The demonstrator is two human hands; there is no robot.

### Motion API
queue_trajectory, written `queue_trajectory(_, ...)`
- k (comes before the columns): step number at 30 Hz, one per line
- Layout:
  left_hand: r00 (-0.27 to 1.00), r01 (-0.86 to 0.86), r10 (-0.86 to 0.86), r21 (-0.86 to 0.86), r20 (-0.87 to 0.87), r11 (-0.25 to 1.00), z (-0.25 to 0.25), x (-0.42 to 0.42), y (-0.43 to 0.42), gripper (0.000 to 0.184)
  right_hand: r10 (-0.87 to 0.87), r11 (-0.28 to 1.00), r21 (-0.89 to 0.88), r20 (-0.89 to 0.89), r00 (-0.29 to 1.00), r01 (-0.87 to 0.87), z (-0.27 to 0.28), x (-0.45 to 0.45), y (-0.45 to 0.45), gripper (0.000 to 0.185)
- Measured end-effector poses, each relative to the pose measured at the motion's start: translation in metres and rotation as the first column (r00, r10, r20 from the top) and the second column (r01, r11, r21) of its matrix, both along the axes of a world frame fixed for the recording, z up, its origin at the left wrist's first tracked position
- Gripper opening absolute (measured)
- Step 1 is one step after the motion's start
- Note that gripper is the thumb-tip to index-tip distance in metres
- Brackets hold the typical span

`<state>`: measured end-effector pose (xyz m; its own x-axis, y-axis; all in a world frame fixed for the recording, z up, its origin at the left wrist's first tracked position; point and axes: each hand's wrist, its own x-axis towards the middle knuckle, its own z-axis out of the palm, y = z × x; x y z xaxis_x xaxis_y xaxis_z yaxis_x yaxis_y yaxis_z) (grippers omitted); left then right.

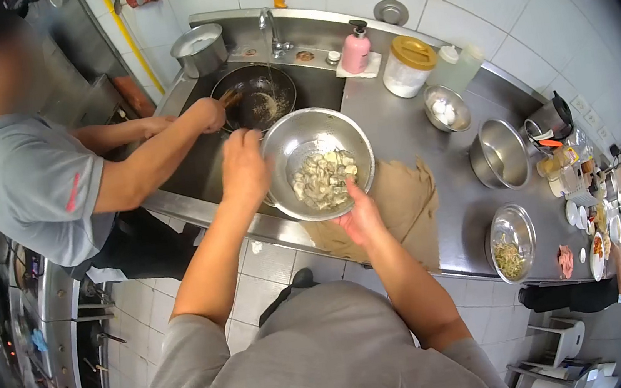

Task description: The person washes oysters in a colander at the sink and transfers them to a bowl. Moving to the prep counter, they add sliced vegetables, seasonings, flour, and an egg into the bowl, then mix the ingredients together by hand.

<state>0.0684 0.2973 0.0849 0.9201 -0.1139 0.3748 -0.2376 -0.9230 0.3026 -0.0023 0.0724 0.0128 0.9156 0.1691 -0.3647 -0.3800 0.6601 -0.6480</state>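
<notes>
A steel mixing bowl is tilted toward me at the sink's front edge. In it lie pale grey, soft pieces that look like shucked oysters. My right hand grips the bowl's near right rim, thumb inside and fingers underneath. At the left rim is my left hand, slightly blurred, with its fingers curled together; whatever they hold, if anything, is hidden. Just beyond it, a co-worker's hand works a brush-like tool in a dark wok under the running tap.
A brown cloth lies on the steel counter beside the bowl. Farther right stand a small bowl, a deep bowl and a bowl of sprouts. Behind are a pink pump bottle and gold-lidded jar. The co-worker stands close on my left.
</notes>
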Motion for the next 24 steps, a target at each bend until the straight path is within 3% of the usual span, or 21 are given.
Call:
queue_trajectory(2,0.953,0.288,-0.301,-0.197,-0.036,0.937,0.0,0.019,-0.007,0.044,-0.003,0.998,0.057,0.015,1.0,0.002,-0.008,0.015,0.018,0.058)
queue_trajectory(4,0.869,0.447,-0.479,-0.217,-0.127,0.868,-0.021,0.014,-0.021,0.046,-0.014,0.993,0.118,0.033,0.999,0.01,-0.003,0.022,0.035,0.059)
queue_trajectory(5,0.863,0.457,-0.489,-0.218,-0.129,0.862,-0.027,0.021,-0.026,0.046,-0.04,0.998,0.057,0.017,0.999,0.039,0.005,0.024,0.044,0.06)
queue_trajectory(6,0.818,0.459,-0.485,-0.158,-0.308,0.874,-0.033,0.03,-0.032,0.048,-0.072,0.997,-0.001,0.004,0.997,0.072,0.01,0.028,0.049,0.061)
queue_trajectory(7,0.75,0.474,-0.458,-0.094,-0.477,0.875,-0.038,0.041,-0.036,0.049,-0.094,0.996,0.003,0.004,0.996,0.094,0.003,0.034,0.049,0.061)
queue_trajectory(8,0.739,0.493,-0.474,-0.095,-0.479,0.865,-0.043,0.055,-0.037,0.049,-0.072,0.996,0.052,0.026,0.997,0.07,-0.012,0.04,0.047,0.062)
queue_trajectory(10,0.623,0.575,-0.383,0.068,-0.682,0.815,-0.049,0.091,-0.036,0.058,-0.055,0.995,0.085,0.042,0.998,0.052,-0.019,0.043,0.043,0.063)
queue_trajectory(11,0.535,0.329,-0.404,-0.257,-0.742,0.909,-0.052,0.105,-0.034,0.062,-0.051,0.996,0.069,0.03,0.998,0.049,-0.019,0.043,0.043,0.064)
queue_trajectory(12,0.528,0.33,-0.408,-0.263,-0.745,0.907,-0.057,0.101,-0.035,0.062,-0.046,0.997,0.057,0.02,0.999,0.045,-0.018,0.044,0.044,0.064)
queue_trajectory(13,0.682,0.487,-0.561,-0.28,-0.469,0.827,-0.062,0.095,-0.034,0.058,-0.052,0.997,0.058,0.018,0.998,0.051,-0.018,0.046,0.045,0.064)
queue_trajectory(14,0.728,0.634,-0.671,-0.235,-0.139,0.737,-0.066,0.09,-0.034,0.054,-0.054,0.998,0.02,0.022,0.998,0.054,-0.018,0.048,0.046,0.064)
queue_trajectory(15,0.724,0.638,-0.675,-0.234,-0.143,0.733,-0.067,0.088,-0.034,0.054,-0.055,0.998,-0.017,0.026,0.998,0.055,-0.019,0.049,0.047,0.065)
queue_trajectory(18,0.563,0.763,-0.718,-0.077,-0.408,0.642,-0.068,0.084,-0.036,0.043,-0.105,0.994,0.028,-0.001,0.994,0.105,-0.029,0.051,0.046,0.065)
queue_trajectory(19,0.566,0.74,-0.592,0.037,-0.574,0.672,-0.056,0.085,-0.035,0.037,-0.115,0.993,0.029,-0.003,0.993,0.115,-0.033,0.051,0.044,0.065)
queue_trajectory(21,0.542,0.729,-0.599,-0.025,-0.589,0.684,-0.044,0.091,-0.024,0.036,-0.143,0.985,-0.096,-0.011,0.99,0.142,-0.039,0.047,0.037,0.065)
queue_trajectory(23,0.451,0.649,-0.582,-0.198,-0.677,0.734,-0.015,0.096,-0.015,0.036,-0.168,0.98,-0.109,-0.012,0.986,0.166,-0.029,0.043,0.035,0.064)
queue_trajectory(24,0.446,0.656,-0.588,-0.199,-0.675,0.728,-0.014,0.095,-0.018,0.036,-0.176,0.977,-0.121,-0.011,0.984,0.173,-0.024,0.042,0.036,0.064)
